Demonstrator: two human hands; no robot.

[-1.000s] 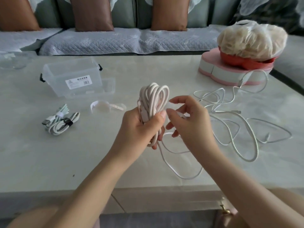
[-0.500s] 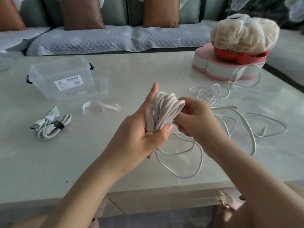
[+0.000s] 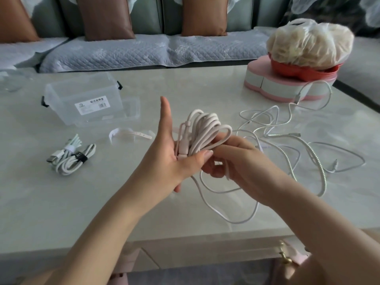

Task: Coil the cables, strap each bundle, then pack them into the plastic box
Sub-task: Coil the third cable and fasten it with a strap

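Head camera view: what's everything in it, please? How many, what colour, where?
Table: one, pale marble, foreground.
Plastic box: one, clear, far left.
Strapped bundles: two, white and pale green, before the box.
Strap: one, pale pink, mid-table.
Loose cables: several, white and silver, right side.
Heart-shaped case: one, pink and white, far right.
Bowl: one, red, on the case.
Cushions: three, brown, beyond the table.
Pink cable coil: one, in both hands.
Left hand: thumb pins coil.
Right hand: fingers grip coil.

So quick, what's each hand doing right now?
Left hand: holds the pink cable coil, thumb clamped over it.
Right hand: grips the pink cable coil's loops.
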